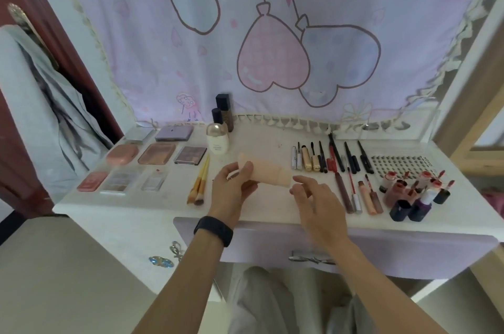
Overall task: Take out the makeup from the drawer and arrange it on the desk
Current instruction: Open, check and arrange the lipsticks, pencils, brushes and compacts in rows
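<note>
A peach-coloured tube is held above the middle of the white desk. My left hand grips its left end, thumb on top. My right hand is at the tube's right cap end, fingers loosely bent and touching it. Palettes and compacts lie in rows on the left. Two brushes lie beside them. Bottles stand at the back. Pencils and mascaras and lip glosses lie on the right. The lilac drawer below the desk edge looks closed.
Small nail polish and lipstick bottles cluster at the far right, behind them a sheet of false lashes. A printed curtain hangs behind the desk. A grey garment hangs at the left. My knees are under the desk.
</note>
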Demonstrator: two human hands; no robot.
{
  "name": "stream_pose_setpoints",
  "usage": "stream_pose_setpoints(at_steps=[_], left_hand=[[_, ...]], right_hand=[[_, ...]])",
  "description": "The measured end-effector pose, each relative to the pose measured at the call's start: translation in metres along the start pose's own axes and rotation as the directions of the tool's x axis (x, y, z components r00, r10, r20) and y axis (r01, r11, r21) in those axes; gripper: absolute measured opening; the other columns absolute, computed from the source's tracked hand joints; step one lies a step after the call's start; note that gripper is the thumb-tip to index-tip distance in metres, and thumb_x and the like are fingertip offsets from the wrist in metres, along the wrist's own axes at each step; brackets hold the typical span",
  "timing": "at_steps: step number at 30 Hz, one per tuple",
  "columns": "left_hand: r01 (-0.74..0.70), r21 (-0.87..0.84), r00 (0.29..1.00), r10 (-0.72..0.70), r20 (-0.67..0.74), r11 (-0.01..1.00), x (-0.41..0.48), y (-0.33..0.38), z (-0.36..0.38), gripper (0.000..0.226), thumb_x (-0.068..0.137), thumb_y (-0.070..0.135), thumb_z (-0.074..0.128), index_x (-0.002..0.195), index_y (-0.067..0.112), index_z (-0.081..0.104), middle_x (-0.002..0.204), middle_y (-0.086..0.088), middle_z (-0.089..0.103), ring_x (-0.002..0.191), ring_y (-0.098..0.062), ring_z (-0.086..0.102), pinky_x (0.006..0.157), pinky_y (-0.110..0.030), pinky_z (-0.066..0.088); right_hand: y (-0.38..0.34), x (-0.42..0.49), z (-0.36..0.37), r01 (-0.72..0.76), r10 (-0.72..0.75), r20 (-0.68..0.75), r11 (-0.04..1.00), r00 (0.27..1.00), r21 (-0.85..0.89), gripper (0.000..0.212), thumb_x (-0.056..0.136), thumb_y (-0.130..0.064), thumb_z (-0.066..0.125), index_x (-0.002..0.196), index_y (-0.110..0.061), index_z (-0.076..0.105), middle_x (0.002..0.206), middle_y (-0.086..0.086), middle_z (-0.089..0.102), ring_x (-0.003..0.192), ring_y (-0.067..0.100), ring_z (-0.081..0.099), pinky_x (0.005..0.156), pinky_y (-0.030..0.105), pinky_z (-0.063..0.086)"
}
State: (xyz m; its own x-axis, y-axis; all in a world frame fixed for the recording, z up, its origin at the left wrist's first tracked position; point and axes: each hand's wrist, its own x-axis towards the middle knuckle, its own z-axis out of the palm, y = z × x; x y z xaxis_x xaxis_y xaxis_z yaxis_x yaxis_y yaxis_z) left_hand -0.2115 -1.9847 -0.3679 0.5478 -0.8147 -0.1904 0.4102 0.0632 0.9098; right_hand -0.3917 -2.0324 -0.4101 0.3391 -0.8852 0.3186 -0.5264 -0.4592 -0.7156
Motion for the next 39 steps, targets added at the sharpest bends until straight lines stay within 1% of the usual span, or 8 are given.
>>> stream_pose_setpoints(at_steps=[9, 14, 18, 22, 28, 32, 35, 39], left_hand=[[-0.08, 0.17, 0.994, 0.066, 0.087, 0.982, -0.017, -0.022, 0.01, 0.039, 0.094, 0.015, 0.065, 0.13, 0.029, 0.055, 0.114, -0.017, 0.061, 0.102, -0.031, 0.066, 0.076, -0.03, 0.058], [-0.044, 0.272, 0.993, 0.013, 0.116, 0.961, -0.015, -0.015, 0.01, 0.023, 0.096, 0.01, 0.061, 0.116, 0.021, 0.064, 0.117, -0.017, 0.061, 0.097, -0.032, 0.066, 0.071, -0.028, 0.057], [0.051, 0.175, 0.994, -0.068, 0.091, 0.983, -0.014, -0.009, 0.015, 0.015, 0.097, 0.005, 0.057, 0.102, 0.008, 0.071, 0.101, -0.015, 0.064, 0.06, -0.018, 0.059, 0.062, -0.026, 0.055], [-0.023, 0.274, 0.994, -0.007, 0.107, 0.961, -0.011, -0.008, 0.015, 0.017, 0.096, 0.007, 0.058, 0.102, 0.009, 0.074, 0.104, -0.016, 0.067, 0.063, -0.018, 0.062, 0.066, -0.028, 0.056], [-0.146, 0.51, 0.965, 0.009, 0.261, 0.848, -0.008, -0.001, 0.006, 0.024, 0.094, 0.019, 0.064, 0.117, 0.025, 0.07, 0.111, -0.008, 0.068, 0.077, -0.016, 0.064, 0.074, -0.028, 0.055], [-0.301, 0.691, 0.927, 0.031, 0.375, 0.657, -0.006, 0.002, 0.003, 0.036, 0.088, 0.032, 0.072, 0.122, 0.038, 0.063, 0.111, 0.009, 0.065, 0.094, -0.011, 0.06, 0.076, -0.017, 0.048], [-0.413, 0.768, 0.906, 0.133, 0.402, 0.489, -0.002, 0.0, 0.001, 0.026, 0.089, 0.046, 0.067, 0.114, 0.044, 0.064, 0.102, 0.003, 0.063, 0.091, -0.01, 0.055, 0.076, -0.016, 0.041], [-0.399, 0.756, 0.916, 0.185, 0.356, 0.518, 0.004, -0.002, 0.004, 0.024, 0.084, 0.049, 0.07, 0.103, 0.035, 0.069, 0.119, 0.004, 0.044, 0.101, 0.001, 0.047, 0.081, -0.01, 0.036]], right_hand=[[0.0, 0.003, -0.009, -0.15, 0.137, 0.065, 0.953, 0.988, 0.263, 0.021, 0.102, -0.031, 0.052, 0.122, -0.025, 0.055, 0.081, -0.009, 0.07, 0.059, -0.004, 0.055, 0.06, 0.022, 0.039], [0.002, 0.003, -0.008, -0.143, 0.128, 0.08, 0.964, 0.989, 0.225, 0.025, 0.103, -0.03, 0.05, 0.128, -0.024, 0.053, 0.083, -0.011, 0.067, 0.063, -0.007, 0.055, 0.061, 0.021, 0.039], [0.002, 0.0, -0.006, -0.058, 0.047, 0.119, 0.994, 0.992, 0.09, 0.028, 0.104, -0.032, 0.047, 0.131, -0.028, 0.046, 0.09, -0.015, 0.065, 0.07, 0.0, 0.057, 0.06, 0.02, 0.038], [0.002, 0.001, -0.007, -0.088, 0.076, 0.135, 0.992, 0.988, 0.087, 0.028, 0.105, -0.034, 0.041, 0.133, -0.033, 0.043, 0.089, -0.018, 0.065, 0.069, -0.001, 0.057, 0.06, 0.019, 0.037], [0.002, 0.002, -0.008, -0.136, 0.118, 0.119, 0.978, 0.986, 0.159, 0.024, 0.106, -0.033, 0.042, 0.129, -0.033, 0.046, 0.086, -0.015, 0.066, 0.061, -0.005, 0.055, 0.061, 0.022, 0.038], [0.002, 0.003, -0.009, -0.164, 0.145, 0.106, 0.967, 0.984, 0.196, 0.022, 0.106, -0.034, 0.042, 0.127, -0.035, 0.047, 0.085, -0.015, 0.068, 0.062, -0.006, 0.055, 0.061, 0.022, 0.038], [0.001, 0.003, -0.01, -0.158, 0.138, 0.105, 0.964, 0.985, 0.214, 0.021, 0.105, -0.034, 0.043, 0.125, -0.034, 0.049, 0.084, -0.014, 0.068, 0.063, -0.007, 0.055, 0.062, 0.022, 0.037], [0.0, 0.004, -0.012, -0.132, 0.114, 0.086, 0.959, 0.99, 0.25, 0.022, 0.105, -0.034, 0.046, 0.126, -0.035, 0.05, 0.083, -0.012, 0.068, 0.061, -0.005, 0.055, 0.06, 0.02, 0.039]])
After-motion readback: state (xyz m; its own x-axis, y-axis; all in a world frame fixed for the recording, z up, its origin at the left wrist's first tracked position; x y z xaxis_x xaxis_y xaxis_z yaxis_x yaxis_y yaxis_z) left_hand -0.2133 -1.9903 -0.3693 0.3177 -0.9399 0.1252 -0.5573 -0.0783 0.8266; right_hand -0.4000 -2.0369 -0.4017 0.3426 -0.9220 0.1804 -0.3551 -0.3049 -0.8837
